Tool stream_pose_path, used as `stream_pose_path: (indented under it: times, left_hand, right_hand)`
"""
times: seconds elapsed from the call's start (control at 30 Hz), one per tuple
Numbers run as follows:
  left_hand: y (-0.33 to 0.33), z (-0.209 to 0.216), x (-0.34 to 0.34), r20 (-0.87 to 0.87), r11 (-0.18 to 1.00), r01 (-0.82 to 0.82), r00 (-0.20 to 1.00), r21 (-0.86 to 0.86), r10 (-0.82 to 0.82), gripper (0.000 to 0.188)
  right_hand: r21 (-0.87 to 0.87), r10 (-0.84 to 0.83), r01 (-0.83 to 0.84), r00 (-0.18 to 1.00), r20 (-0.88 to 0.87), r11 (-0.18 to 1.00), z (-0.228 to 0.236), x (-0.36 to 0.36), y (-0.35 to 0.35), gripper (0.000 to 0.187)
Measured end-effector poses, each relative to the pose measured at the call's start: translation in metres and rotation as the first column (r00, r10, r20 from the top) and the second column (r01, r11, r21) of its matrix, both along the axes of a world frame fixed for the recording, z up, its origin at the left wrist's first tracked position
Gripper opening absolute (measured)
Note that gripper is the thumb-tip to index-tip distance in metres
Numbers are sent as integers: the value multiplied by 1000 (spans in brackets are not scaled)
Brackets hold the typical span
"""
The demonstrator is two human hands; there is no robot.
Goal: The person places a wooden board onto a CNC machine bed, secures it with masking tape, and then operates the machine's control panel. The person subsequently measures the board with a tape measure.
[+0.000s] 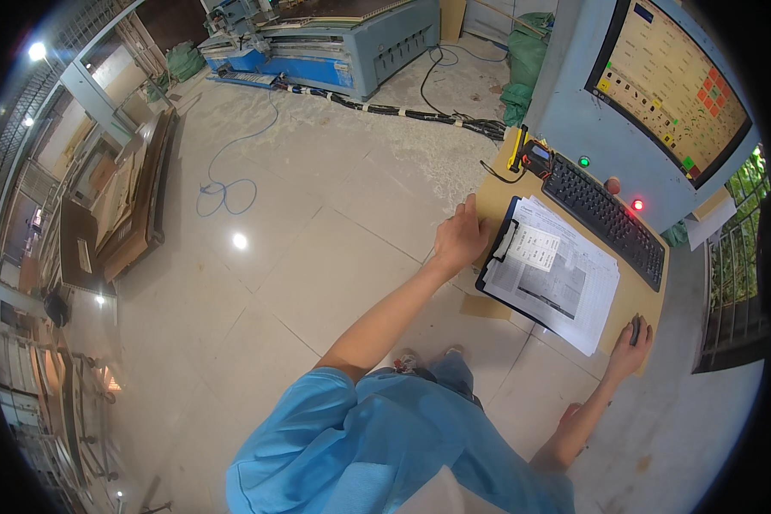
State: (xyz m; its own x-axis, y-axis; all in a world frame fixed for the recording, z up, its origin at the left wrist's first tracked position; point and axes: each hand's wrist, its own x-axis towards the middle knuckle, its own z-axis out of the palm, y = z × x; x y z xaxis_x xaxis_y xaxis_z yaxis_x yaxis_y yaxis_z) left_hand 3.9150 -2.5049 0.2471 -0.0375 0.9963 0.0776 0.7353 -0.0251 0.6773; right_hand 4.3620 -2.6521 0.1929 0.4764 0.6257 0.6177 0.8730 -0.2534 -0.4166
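Note:
My right hand (628, 353) is closed over a dark computer mouse (636, 331) at the right end of a tan tabletop (503, 182). My left hand (460, 237) is at the tabletop's left edge, its fingers curled against that edge and partly hidden. Just right of it lies a dark clipboard (499, 295) with a metal clip, holding several printed sheets (565, 274) and a small white slip (533, 248) on top. Behind the papers a black keyboard (604, 214) runs along the machine cabinet.
A lit screen (672, 86) is set in a blue-grey cabinet (565, 103) with green and red lights. A handheld device (537, 157) sits beside the keyboard. Cables (394, 111) cross the floor near a blue machine (351, 60). Stacked boards (137, 193) stand at left.

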Motion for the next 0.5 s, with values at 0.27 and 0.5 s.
stream_pose_path:
  times: [0.27,0.5]
  left_hand:
    - [-1,0,0,4,1000,0,1000,6,0,48]
    - [-1,-1,0,3,1000,-3,1000,11,3,50]
  right_hand:
    - [4,10,-10,1000,11,1000,1,1,0,40]
    - [2,11,-11,1000,-2,1000,1,-1,-1,40]
